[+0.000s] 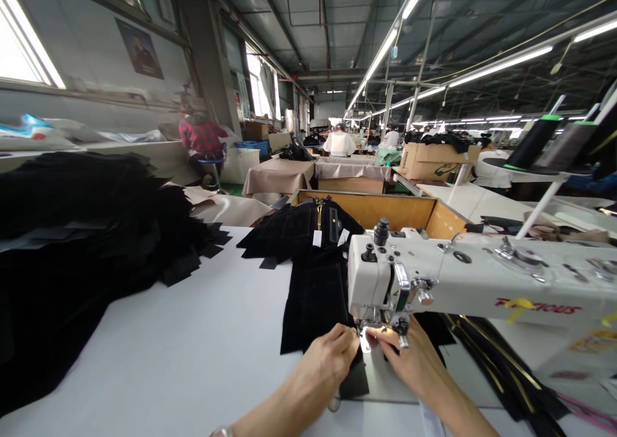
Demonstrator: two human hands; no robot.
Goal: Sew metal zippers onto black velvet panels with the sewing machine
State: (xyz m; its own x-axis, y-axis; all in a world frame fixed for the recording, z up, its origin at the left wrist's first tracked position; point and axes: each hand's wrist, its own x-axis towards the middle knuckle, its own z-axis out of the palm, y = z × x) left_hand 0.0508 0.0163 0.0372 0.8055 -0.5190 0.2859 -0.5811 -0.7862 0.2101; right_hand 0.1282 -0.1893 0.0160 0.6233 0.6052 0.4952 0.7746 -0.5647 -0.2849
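Observation:
My left hand [332,353] is closed, its fingertips pinching the near edge of a black fabric panel [313,302] just left of the needle. Under the head of a white sewing machine [380,276], my right hand [409,356] has thumb and fingers drawn together close to the presser foot. The machine partly covers those fingers, and what they grip is hidden. A small white piece [366,342] shows between the two hands. Beneath my left hand lies a dark flat strip [354,379]. More black fabric with a gold zipper [319,215] and white tags lies behind the panel.
A tall heap of black cut pieces [87,225] covers the left of the white table [193,353]. Black zipper strips with gold teeth [486,353] lie under the machine arm. Thread cones [535,141] stand at the right. A wooden bin [371,209] and seated people are beyond.

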